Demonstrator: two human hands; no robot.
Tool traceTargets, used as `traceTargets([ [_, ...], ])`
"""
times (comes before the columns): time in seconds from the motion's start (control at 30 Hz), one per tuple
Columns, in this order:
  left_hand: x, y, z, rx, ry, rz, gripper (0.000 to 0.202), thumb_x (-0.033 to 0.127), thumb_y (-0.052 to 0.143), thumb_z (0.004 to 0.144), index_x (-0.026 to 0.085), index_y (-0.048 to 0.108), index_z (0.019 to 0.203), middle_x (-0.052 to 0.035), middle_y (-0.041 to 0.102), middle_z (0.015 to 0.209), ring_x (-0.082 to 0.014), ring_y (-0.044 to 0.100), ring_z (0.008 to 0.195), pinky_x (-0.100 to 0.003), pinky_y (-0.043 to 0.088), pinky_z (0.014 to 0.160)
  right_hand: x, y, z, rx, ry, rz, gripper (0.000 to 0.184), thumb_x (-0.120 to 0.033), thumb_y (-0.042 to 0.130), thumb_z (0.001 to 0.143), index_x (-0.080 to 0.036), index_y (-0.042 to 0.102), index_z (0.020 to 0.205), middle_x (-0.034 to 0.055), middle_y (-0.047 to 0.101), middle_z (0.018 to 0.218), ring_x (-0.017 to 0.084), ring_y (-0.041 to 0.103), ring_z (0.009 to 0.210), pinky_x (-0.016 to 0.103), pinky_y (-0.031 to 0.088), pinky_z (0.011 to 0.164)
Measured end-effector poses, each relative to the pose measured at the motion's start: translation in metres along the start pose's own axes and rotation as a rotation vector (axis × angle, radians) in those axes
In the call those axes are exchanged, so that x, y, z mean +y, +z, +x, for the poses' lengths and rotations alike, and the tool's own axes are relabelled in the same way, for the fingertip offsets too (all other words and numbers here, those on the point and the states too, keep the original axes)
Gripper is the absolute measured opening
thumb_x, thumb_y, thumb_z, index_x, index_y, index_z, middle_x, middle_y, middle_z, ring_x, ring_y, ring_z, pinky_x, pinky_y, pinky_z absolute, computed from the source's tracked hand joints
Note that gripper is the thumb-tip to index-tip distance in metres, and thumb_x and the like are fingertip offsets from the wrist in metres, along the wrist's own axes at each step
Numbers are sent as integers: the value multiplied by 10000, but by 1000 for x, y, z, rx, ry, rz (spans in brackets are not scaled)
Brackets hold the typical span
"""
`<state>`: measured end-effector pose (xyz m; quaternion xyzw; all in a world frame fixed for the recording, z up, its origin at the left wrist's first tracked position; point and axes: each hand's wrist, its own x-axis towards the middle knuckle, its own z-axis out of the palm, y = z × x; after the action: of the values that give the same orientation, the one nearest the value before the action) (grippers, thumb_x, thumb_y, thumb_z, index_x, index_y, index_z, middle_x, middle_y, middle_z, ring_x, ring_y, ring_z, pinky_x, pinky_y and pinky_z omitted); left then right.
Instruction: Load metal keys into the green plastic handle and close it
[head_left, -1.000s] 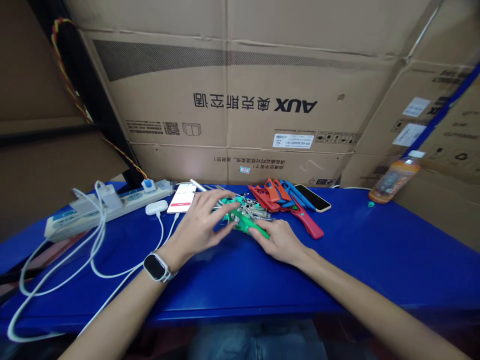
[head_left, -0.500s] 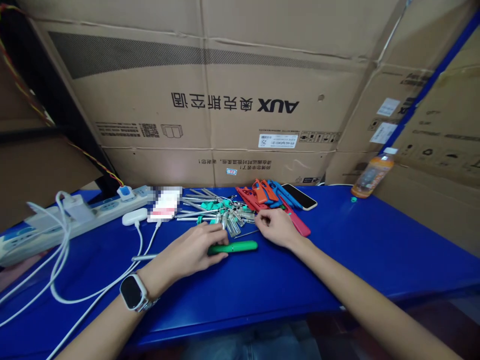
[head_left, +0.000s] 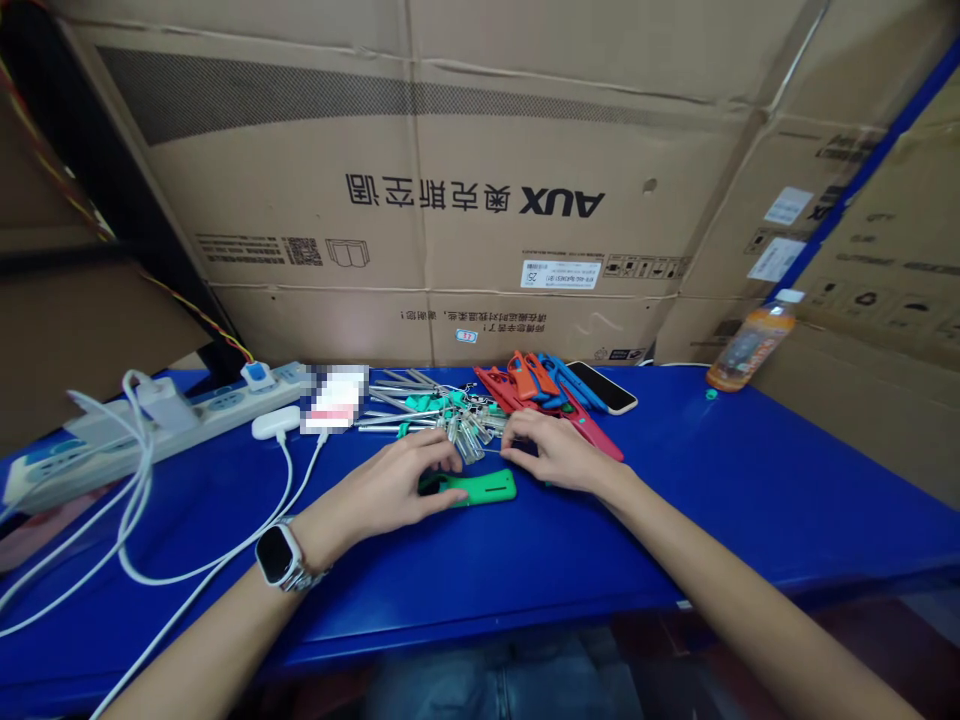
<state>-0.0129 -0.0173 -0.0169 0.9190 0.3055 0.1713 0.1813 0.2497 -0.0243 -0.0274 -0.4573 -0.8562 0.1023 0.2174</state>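
Observation:
My left hand (head_left: 401,480) holds a green lighter casing (head_left: 491,488) by its left end, thumb across the face and fingers curled behind. The casing lies low over the table, with a dark slot showing. Just to its right, my right hand (head_left: 551,450) is closed in a pinch on a thin metal rod (head_left: 491,452), whose tip points left; the fingertips partly hide it. Under that hand shows a small green bit, too covered to make out. Beyond both hands lies a pile of lighter parts: metal tubes (head_left: 382,420), clear fuel tanks (head_left: 469,438) and teal pieces (head_left: 424,402).
Red, orange and blue casings (head_left: 532,380) lie behind my right hand, beside a phone (head_left: 604,388). An orange drink bottle (head_left: 752,343) stands at the right. White cables (head_left: 202,575) and a power strip (head_left: 217,400) occupy the left. A cardboard wall (head_left: 480,130) closes off the back.
My left hand has turned the green casing so that its slotted face shows, and the metal tube that stuck out left is out of sight. My right hand has shifted slightly, its thumb now lower.

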Motion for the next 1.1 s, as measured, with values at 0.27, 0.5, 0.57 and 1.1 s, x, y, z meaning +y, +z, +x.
traceTargets([
  [0.27, -2, 1, 3, 256, -1, -30, 199, 379, 529, 945, 193, 578, 997, -36, 619, 937, -172, 591, 846, -307, 489, 752, -7, 8, 8, 76, 38, 407, 121, -287, 577, 912, -182, 630, 883, 6, 683, 768, 132, 576, 657, 257, 420, 640],
  [0.5, -6, 9, 7, 373, -65, -66, 224, 360, 540, 944, 189, 560, 1087, -22, 631, 878, -149, 604, 761, -278, 493, 662, -12, 21, 24, 163, 54, 609, 174, -339, 622, 875, -168, 630, 844, 8, 671, 762, 122, 561, 649, 248, 425, 619],
  [0.57, -7, 11, 8, 371, -59, -56, 223, 350, 544, 944, 189, 556, 1098, -26, 630, 895, -152, 607, 782, -295, 508, 705, -12, 25, 29, 193, 85, 670, 198, -367, 627, 864, -170, 617, 844, 9, 675, 751, 119, 557, 619, 250, 426, 603],
  [1.1, 3, 16, 17, 397, 82, 217, 127, 246, 445, 970, 184, 548, 1011, -78, 585, 1007, -211, 594, 940, -362, 520, 817, -43, 30, 0, 690, 87, 103, 117, -277, 482, 951, -200, 560, 911, 12, 645, 736, 125, 549, 559, 251, 385, 561],
])
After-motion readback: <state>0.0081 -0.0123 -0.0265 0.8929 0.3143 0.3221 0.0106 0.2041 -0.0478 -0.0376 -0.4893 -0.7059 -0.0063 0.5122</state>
